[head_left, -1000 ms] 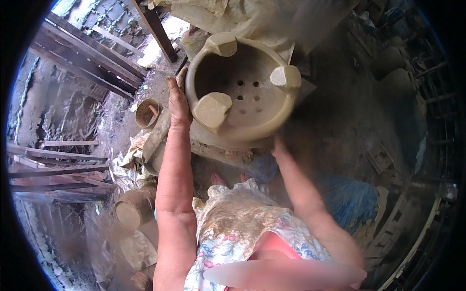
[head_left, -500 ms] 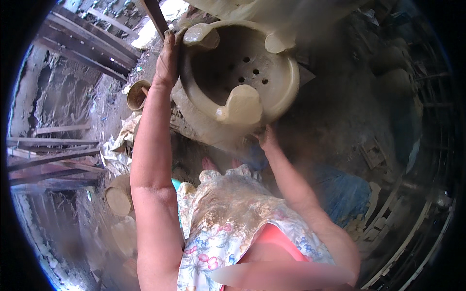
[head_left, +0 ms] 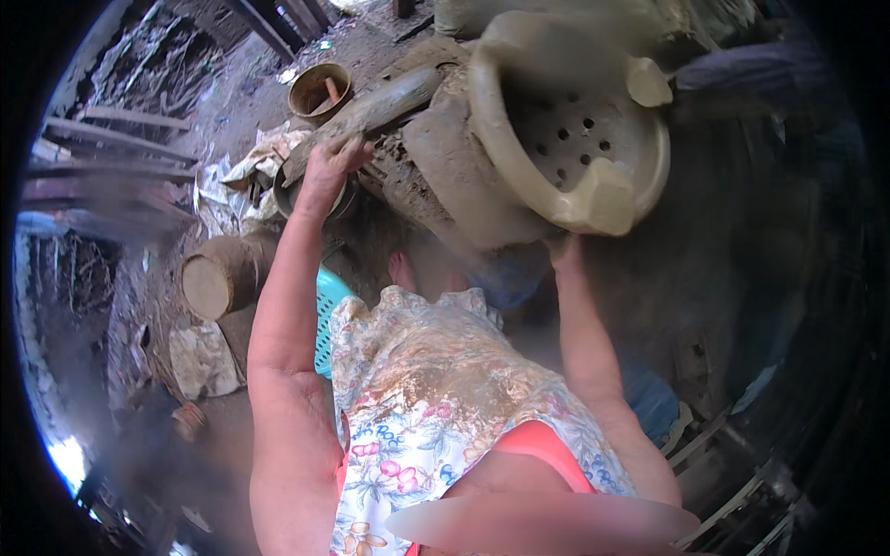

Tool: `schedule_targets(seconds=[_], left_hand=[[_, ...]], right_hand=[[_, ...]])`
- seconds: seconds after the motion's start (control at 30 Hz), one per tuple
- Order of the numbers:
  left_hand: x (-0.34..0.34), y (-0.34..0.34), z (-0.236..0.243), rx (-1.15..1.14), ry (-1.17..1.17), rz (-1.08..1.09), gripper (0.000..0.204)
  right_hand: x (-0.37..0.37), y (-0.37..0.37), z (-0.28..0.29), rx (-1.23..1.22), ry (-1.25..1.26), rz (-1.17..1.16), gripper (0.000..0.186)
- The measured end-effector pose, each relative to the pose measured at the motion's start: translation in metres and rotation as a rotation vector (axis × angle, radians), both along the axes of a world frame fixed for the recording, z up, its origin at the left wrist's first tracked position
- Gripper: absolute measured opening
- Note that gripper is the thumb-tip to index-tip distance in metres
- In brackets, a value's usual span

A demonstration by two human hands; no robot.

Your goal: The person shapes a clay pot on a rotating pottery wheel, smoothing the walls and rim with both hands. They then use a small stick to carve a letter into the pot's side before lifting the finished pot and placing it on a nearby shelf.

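A wet grey clay stove (head_left: pixel 565 139), a wide bowl with a perforated floor and thick lugs on its rim, is tilted on its side toward me on a muddy mound. My right hand (head_left: pixel 559 248) supports it from below, mostly hidden under its wall. My left hand (head_left: pixel 332 159) is off the stove, fingers curled over the lower end of a long mud-covered roller (head_left: pixel 380 104) lying to the stove's left.
A small round pot (head_left: pixel 320 88) with a stick in it stands at the back left. A cut log stump (head_left: pixel 211 283) and a turquoise plastic basket (head_left: pixel 324 315) are by my left arm. Crumpled pale sheeting (head_left: pixel 250 167) and wooden planks (head_left: pixel 102 167) lie to the left.
The stove has tipped further onto its side and shifted right. My left hand has left its rim and gone left onto the roller. My right hand stays under the stove.
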State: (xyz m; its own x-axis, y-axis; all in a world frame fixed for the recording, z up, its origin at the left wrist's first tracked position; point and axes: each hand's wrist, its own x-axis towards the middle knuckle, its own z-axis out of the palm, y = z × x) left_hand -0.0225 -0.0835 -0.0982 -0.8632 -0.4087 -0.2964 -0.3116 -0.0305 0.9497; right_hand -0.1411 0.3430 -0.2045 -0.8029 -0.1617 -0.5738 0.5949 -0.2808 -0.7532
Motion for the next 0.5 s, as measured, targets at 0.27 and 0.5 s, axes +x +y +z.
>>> schedule_targets(seconds=[0.27, 0.5], left_hand=[[0.119, -0.003, -0.136, -0.457, -0.428, 0.261, 0.018], [0.121, -0.028, -0.196, -0.595, -0.503, 0.276, 0.026]], right_hand=[[-0.019, 0.011, 0.003, 0.055, -0.052, -0.132, 0.068], [-0.033, 0.025, -0.011, 0.141, -0.020, -0.132, 0.074]])
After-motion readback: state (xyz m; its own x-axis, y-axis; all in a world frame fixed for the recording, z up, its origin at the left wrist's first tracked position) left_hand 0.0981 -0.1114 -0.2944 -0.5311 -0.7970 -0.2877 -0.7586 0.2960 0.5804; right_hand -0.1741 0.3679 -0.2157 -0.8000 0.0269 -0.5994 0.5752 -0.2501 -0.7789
